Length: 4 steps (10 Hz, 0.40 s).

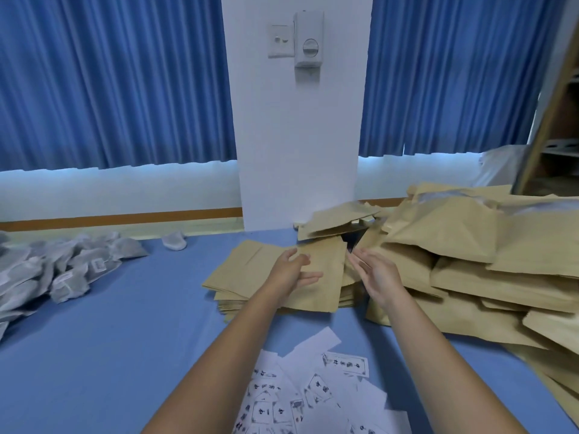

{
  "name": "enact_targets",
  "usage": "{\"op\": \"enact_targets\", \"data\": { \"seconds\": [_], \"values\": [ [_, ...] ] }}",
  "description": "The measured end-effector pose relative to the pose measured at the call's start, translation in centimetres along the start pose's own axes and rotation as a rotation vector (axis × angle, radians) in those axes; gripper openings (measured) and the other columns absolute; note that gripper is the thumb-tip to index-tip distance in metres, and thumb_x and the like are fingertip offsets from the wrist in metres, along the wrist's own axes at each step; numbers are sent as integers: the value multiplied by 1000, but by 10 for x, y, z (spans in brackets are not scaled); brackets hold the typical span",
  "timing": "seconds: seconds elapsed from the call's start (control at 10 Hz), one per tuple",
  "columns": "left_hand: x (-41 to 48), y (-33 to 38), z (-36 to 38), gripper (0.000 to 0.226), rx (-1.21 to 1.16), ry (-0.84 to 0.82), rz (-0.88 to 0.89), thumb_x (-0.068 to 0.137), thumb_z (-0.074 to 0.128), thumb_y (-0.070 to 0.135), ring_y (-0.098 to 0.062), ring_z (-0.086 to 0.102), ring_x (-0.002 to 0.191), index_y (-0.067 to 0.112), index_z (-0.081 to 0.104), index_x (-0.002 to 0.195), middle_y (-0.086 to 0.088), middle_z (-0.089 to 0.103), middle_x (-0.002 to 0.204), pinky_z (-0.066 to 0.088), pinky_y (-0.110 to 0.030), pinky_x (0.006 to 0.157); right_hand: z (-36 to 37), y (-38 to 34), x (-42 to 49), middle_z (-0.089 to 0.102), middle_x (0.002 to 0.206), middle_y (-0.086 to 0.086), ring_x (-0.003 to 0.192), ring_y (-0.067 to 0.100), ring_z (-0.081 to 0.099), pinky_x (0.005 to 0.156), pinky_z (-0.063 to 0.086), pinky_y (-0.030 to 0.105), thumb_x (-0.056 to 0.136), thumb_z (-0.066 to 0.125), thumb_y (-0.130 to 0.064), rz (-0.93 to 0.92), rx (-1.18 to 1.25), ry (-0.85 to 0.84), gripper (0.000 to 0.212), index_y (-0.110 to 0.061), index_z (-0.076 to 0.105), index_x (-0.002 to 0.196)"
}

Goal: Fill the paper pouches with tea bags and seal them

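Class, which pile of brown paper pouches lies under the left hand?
The flat centre stack of brown paper pouches, not the bulging heap on the right.

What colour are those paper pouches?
The paper pouches are plain tan brown, clearest in the head view.

The bench (109,339) had a blue cover on it. A flat stack of paper pouches (250,270) lay near the middle. Left of the stack, well apart from it, was a heap of grey tea bags (56,270). A small pale bag (174,240) lay alone behind the stack and to its left, by the wall. Right of the stack, just beside it, was a big pile of puffy brown pouches (470,277). In front of the stack, nearer the person, white paper labels (313,393) with dark print lay scattered on the blue cover.
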<state>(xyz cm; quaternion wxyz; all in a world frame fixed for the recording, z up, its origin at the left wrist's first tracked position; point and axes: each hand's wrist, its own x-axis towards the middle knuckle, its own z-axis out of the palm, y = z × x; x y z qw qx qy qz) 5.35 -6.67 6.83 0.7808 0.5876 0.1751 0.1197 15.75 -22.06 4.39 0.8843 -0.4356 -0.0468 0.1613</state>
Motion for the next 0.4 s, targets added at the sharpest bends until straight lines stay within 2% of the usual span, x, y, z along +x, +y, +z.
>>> {"op": "enact_targets", "data": {
  "seconds": [0.1, 0.2, 0.3, 0.4],
  "values": [
    [-8, 0, -6, 45, 6, 23, 6, 98, 49, 11, -31, 70, 83, 8, 33, 141, -15, 56, 121, 58, -31, 74, -6, 15, -6, 58, 122, 22, 106, 28, 62, 86, 51, 31, 98, 40, 4, 32, -56, -2, 38, 12, 38, 135],
    [-30, 5, -15, 29, 84, 27, 64, 99, 47, 12, -21, 69, 70, 7, 47, 127, -12, 65, 110, 57, -23, 64, -6, 21, -16, 53, 128, 27, 107, 30, 62, 89, 49, 33, 93, 37, 15, 52, -93, 11, 37, 12, 44, 130],
    [-68, -10, -39, 22, 246, -18, 163, 99, 44, 10, -8, 45, 40, 9, 63, 109, -6, 70, 86, 34, -17, 41, -15, 29, -28, 53, 128, 30, 110, 35, 60, 96, 45, 35, 88, 31, 24, 100, -220, -38, 43, 14, 45, 128],
    [-126, -55, -101, 42, 554, 24, 168, 98, 45, 11, -6, 35, 40, 26, 64, 65, 6, 54, 51, 29, -18, 44, -12, 19, -50, 60, 120, 29, 92, 26, 65, 83, 52, 25, 86, 38, 23, 1, -421, -31, 36, 3, 60, 107]
  ]
}}
